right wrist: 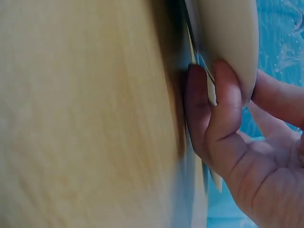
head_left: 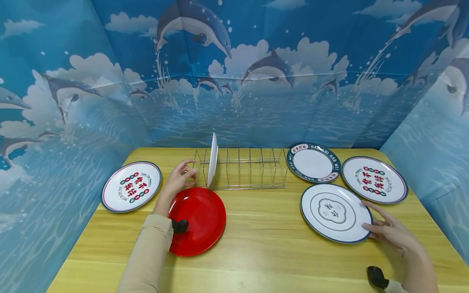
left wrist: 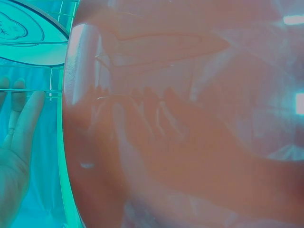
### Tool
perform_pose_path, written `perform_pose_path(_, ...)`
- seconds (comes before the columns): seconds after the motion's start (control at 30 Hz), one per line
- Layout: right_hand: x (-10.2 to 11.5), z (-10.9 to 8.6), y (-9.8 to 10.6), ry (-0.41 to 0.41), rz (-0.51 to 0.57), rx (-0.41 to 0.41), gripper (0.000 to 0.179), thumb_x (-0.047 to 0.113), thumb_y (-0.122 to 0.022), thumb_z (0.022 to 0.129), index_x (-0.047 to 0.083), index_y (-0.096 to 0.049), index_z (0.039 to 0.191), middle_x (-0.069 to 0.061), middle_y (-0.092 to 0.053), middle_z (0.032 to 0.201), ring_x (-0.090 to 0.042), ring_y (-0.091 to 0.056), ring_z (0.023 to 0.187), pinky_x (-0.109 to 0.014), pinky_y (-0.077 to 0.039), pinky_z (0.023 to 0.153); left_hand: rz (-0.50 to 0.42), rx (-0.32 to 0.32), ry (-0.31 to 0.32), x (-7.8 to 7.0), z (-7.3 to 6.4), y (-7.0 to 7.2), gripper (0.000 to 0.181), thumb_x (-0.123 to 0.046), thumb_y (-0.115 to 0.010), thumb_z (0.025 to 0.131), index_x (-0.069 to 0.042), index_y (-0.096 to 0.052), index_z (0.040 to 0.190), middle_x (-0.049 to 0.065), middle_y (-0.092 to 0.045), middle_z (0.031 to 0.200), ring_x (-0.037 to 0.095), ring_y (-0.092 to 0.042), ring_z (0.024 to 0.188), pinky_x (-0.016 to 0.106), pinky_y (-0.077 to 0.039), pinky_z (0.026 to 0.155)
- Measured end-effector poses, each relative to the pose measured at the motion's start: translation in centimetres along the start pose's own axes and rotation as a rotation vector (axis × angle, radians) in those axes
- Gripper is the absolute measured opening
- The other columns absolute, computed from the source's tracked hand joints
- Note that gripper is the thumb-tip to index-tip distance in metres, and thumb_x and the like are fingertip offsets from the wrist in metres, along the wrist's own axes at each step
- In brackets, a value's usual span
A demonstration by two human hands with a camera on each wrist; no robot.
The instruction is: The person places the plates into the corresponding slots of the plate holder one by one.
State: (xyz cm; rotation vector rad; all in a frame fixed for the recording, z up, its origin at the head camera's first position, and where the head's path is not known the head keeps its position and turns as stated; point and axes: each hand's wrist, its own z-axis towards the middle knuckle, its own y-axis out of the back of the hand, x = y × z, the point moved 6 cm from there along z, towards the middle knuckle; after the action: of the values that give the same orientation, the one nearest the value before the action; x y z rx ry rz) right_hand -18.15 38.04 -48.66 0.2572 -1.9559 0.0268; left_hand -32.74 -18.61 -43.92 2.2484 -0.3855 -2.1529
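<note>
My right hand grips the right rim of a white plate with a dark blue edge and a flower-shaped emblem. In the right wrist view, its fingers curl under the rim. My left hand is at the left end of a wire dish rack, thumb and fingers apart and fingertips right at the end wires. A white plate stands upright in the rack's left part. Below my left hand lies a red plate, which fills much of the left wrist view.
On the far left lies a white plate with red characters; a similar plate lies on the far right. Beside it is a green-rimmed plate. A dolphin-printed curtain encloses the back and sides of the wooden table.
</note>
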Motion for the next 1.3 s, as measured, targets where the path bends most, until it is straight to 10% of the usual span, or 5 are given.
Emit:
perform_pose_path(0.33, -0.1, 0.0, -0.8, 0.154, 0.27, 0.346, 0.06, -0.006, -0.038, 0.093, 0.04, -0.046, 0.131, 0.022, -0.047, 0.107, -0.005, -0.054, 0.068, -0.016, -0.047, 0.065, -0.007, 0.004, -0.013, 0.0, 0.0, 0.0, 0.044, -0.01, -0.053, 0.093, -0.002, -0.039, 0.134, 0.0, -0.053, 0.077, 0.02, -0.058, 0.082, 0.05, -0.05, 0.081)
perform_pose_path(0.47, -0.2, -0.2, -1.1, 0.182, 0.38, 0.419, 0.061, -0.007, -0.031, 0.095, 0.036, -0.038, 0.137, 0.018, -0.03, 0.122, -0.007, -0.057, 0.093, -0.022, -0.05, 0.081, -0.009, 0.006, -0.012, 0.0, 0.0, 0.0, 0.044, -0.01, -0.053, 0.093, -0.002, -0.038, 0.134, -0.001, -0.053, 0.076, 0.019, -0.058, 0.082, 0.051, -0.05, 0.081)
perform_pose_path(0.8, 1.9, -1.4, -2.1, 0.346, 0.673, 0.639, 0.068, -0.015, -0.013, 0.093, 0.029, -0.027, 0.143, 0.0, -0.044, 0.127, -0.029, -0.055, 0.11, -0.04, -0.044, 0.093, -0.019, -0.002, -0.007, 0.0, 0.0, 0.1, 0.044, -0.009, -0.053, 0.092, -0.001, -0.038, 0.133, -0.001, -0.053, 0.075, 0.02, -0.058, 0.082, 0.049, -0.051, 0.08)
perform_pose_path(1.3, 8.4, -2.3, -1.9, 0.702, 0.593, 0.308, 0.059, -0.02, -0.023, 0.089, 0.01, -0.03, 0.14, -0.008, -0.049, 0.128, -0.025, -0.061, 0.098, -0.036, -0.054, 0.076, -0.024, 0.011, -0.01, 0.1, 0.0, 0.1, 0.045, -0.01, -0.053, 0.093, -0.002, -0.037, 0.134, -0.002, -0.053, 0.076, 0.013, -0.058, 0.08, 0.051, -0.049, 0.082)
